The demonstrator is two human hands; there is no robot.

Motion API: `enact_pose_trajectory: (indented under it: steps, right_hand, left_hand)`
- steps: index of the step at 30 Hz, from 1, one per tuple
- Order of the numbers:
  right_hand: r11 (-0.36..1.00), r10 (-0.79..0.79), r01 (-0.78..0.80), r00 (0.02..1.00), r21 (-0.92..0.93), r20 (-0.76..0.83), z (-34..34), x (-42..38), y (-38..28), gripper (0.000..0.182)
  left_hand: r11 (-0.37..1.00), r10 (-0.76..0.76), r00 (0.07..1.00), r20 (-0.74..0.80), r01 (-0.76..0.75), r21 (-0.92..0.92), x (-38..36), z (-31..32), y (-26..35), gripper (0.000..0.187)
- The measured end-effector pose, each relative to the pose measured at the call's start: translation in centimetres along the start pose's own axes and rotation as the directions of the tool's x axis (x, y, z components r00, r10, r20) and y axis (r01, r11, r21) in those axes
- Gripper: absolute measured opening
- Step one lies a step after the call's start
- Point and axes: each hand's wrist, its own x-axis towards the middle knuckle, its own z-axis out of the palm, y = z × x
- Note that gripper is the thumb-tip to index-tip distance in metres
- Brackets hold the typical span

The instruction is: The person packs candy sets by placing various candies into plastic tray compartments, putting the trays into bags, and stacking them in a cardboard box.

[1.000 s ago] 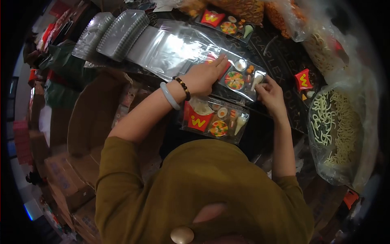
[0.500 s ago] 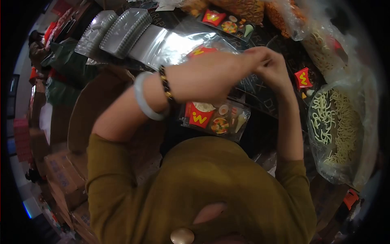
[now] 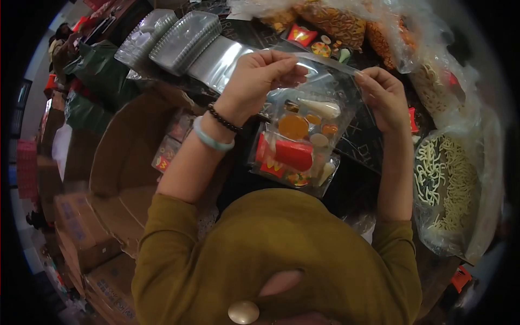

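A clear plastic bag (image 3: 292, 127) hangs between my hands, with its top edge stretched across. Through it show a red box, an orange disc, a cream cone shape and several small round pieces. My right hand (image 3: 385, 98) pinches the right end of that edge. Toward the left end, my left hand (image 3: 265, 76) has thumb and fingers closed on the edge. Directly below, partly covered by the hanging bag, lies another filled packet (image 3: 325, 176) with a red box and toy food pieces.
Stacked clear plastic trays (image 3: 184, 43) stand at upper left, beside flat clear bags (image 3: 219, 62). Bags of orange pieces (image 3: 338, 27) lie at the back; a bag of pale noodle-like strands (image 3: 455, 184) is at right. An open cardboard box (image 3: 116, 162) at left contains packets (image 3: 168, 154).
My hands have moved apart, the left one leftward. The filled bag now hangs open to view between them, where my left hand and forearm crossed before.
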Motion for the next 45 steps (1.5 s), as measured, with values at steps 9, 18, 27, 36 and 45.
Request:
enact_pose_trajectory:
  steps: [9, 18, 27, 36, 45]
  right_hand:
    - [-0.053, -0.651, 0.584, 0.595, -0.810, 0.472, 5.7, 2.9, 5.1, 0.018]
    - [0.845, -0.283, 0.286, 0.956, -0.452, 0.075, 5.3, 4.4, 7.3, 0.009]
    - [0.974, -0.103, 0.033, 0.945, -0.224, -0.311, -4.0, -0.6, 4.9, 0.030]
    - [0.576, -0.418, 0.598, 0.801, -0.557, 0.429, 0.4, -5.7, 7.0, 0.027]
    - [0.381, -0.459, 0.682, 0.726, -0.625, 0.512, 0.3, -6.7, 7.8, 0.028]
  left_hand:
    - [0.948, -0.282, 0.959, 0.022, 0.282, -0.150, 2.0, -1.2, -5.8, 0.023]
    - [0.989, -0.122, 0.992, 0.035, 0.119, 0.084, 1.6, -1.2, -6.3, 0.023]
    - [0.996, -0.089, 0.993, 0.076, 0.088, 0.020, 1.3, -3.0, -7.1, 0.023]
    - [0.994, -0.055, 0.983, 0.178, 0.070, -0.084, -2.1, -5.2, -6.0, 0.038]
    - [0.818, -0.419, 0.907, -0.034, 0.394, 0.419, -1.7, -1.7, -6.8, 0.050]
